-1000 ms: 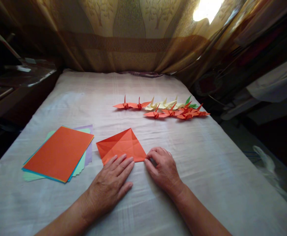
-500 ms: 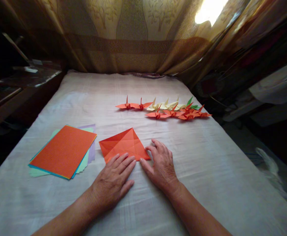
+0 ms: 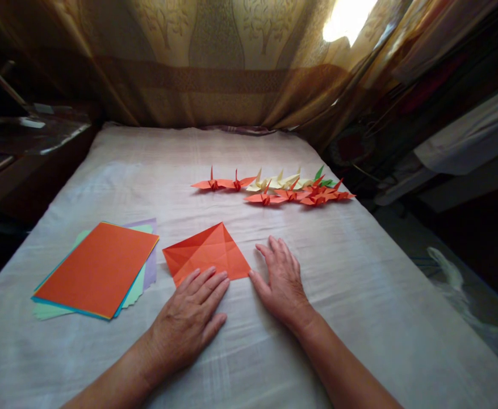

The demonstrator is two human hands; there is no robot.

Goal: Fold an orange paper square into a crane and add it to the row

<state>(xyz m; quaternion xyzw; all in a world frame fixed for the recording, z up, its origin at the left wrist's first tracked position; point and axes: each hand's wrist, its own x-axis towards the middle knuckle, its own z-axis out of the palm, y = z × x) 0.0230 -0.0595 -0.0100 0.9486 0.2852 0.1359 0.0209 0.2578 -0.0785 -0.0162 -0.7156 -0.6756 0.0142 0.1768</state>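
A creased orange sheet of origami paper [image 3: 210, 250] lies on the white cloth, its near edge partly hidden under fingers. My left hand [image 3: 193, 312] rests flat on that near edge, fingers stretched out and thumb apart. To the right of the paper, my right hand [image 3: 280, 278] is open, with its thumb tip at the sheet's right corner and the other fingers spread above the cloth.
A stack of coloured paper [image 3: 99, 270], orange on top, lies at left. Several folded paper cranes [image 3: 283, 190] in orange, cream and green stand in a row farther back. A patterned curtain [image 3: 218, 62] hangs behind the cloth-covered surface [image 3: 359, 295].
My right hand has slid right along the near edge to the paper's corner. My left hand stays on the sheet. The whole view has shifted slightly.
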